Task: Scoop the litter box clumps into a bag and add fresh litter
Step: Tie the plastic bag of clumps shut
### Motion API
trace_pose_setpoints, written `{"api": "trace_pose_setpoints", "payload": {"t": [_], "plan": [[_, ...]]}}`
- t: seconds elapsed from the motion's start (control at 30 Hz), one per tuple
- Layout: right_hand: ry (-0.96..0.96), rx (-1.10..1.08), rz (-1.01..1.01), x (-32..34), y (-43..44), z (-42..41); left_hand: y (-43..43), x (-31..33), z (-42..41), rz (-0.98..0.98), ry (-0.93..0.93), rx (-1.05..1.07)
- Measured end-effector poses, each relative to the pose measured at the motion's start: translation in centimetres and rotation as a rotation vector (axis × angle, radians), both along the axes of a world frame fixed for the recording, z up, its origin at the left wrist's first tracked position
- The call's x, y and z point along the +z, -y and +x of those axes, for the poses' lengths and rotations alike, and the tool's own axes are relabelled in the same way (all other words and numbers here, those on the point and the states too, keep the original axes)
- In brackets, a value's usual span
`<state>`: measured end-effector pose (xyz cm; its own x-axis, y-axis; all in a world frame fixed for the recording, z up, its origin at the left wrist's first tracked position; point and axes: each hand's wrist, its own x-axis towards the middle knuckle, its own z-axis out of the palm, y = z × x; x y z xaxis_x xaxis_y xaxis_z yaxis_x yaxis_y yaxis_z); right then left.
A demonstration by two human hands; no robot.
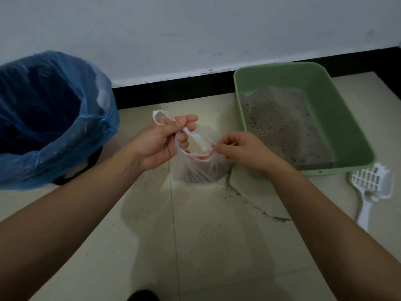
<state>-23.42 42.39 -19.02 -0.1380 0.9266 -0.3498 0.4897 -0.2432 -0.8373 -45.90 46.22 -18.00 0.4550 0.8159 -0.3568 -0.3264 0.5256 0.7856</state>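
A small clear plastic bag with red print stands on the floor in the middle, dark clumps showing through its lower part. My left hand grips one of its white handles, a loop sticking out above the fingers. My right hand pinches the bag's rim on the opposite side. The green litter box lies to the right with grey litter heaped toward its left side. A white slotted scoop lies on the floor by the box's near right corner.
A bin lined with a blue bag stands at the left, against the wall's black skirting. Spilled litter grains trail over the beige tiles in front of the small bag. A dark shoe tip shows at the bottom edge.
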Motion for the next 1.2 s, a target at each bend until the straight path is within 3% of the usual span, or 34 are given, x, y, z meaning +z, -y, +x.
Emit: {"api": "trace_pose_setpoints", "payload": {"t": [0.1, 0.2, 0.3, 0.37, 0.43, 0.5, 0.57, 0.63, 0.73, 0.8, 0.93, 1.1, 1.2], "plan": [[0.069, 0.034, 0.221, -0.9, -0.6, -0.5, 0.3, 0.4, 0.2, 0.084, -0.043, -0.091], [0.19, 0.213, 0.26, -2.7, -0.9, -1.3, 0.4, 1.0, 0.2, 0.125, -0.114, -0.14], [0.08, 0.012, 0.249, -3.4, -1.1, -1.9, 0.4, 1.1, 0.1, 0.191, -0.347, -0.131], [-0.045, -0.109, 0.182, -2.9, -1.1, -1.8, 0.5, 0.4, 0.4, 0.254, -0.597, -0.028], [-0.045, -0.116, 0.189, -2.3, -0.8, -1.3, 0.7, -0.8, 0.9, 0.258, -0.695, 0.123], [-0.096, -0.078, 0.141, -1.8, -0.2, -1.1, 0.6, -1.6, 1.4, 0.226, -0.644, 0.254], [-0.112, -0.023, 0.045, -1.6, 0.4, -1.3, 0.0, -1.8, 1.9, 0.112, -0.437, 0.342], [-0.108, 0.022, -0.039, -1.8, 0.7, -1.4, -0.6, -1.5, 2.2, -0.004, -0.195, 0.366], [-0.122, 0.055, -0.136, -2.0, 1.0, -1.2, -0.5, -1.2, 2.5, -0.102, -0.02, 0.336], [-0.182, 0.054, -0.205, -2.1, 1.1, -0.9, -0.1, -0.9, 2.7, -0.102, -0.019, 0.294], [-0.501, -0.1, -0.262, -2.2, 1.0, -1.0, 0.5, 0.2, 2.4, -0.048, -0.052, 0.227], [-0.536, -0.186, -0.057, -1.9, 0.3, -2.1, 1.2, 0.6, 3.0, -0.022, -0.069, 0.147], [-0.633, -0.395, 0.006, -1.6, 0.0, -2.6, 1.7, 0.4, 3.7, -0.013, -0.079, 0.158]]}}
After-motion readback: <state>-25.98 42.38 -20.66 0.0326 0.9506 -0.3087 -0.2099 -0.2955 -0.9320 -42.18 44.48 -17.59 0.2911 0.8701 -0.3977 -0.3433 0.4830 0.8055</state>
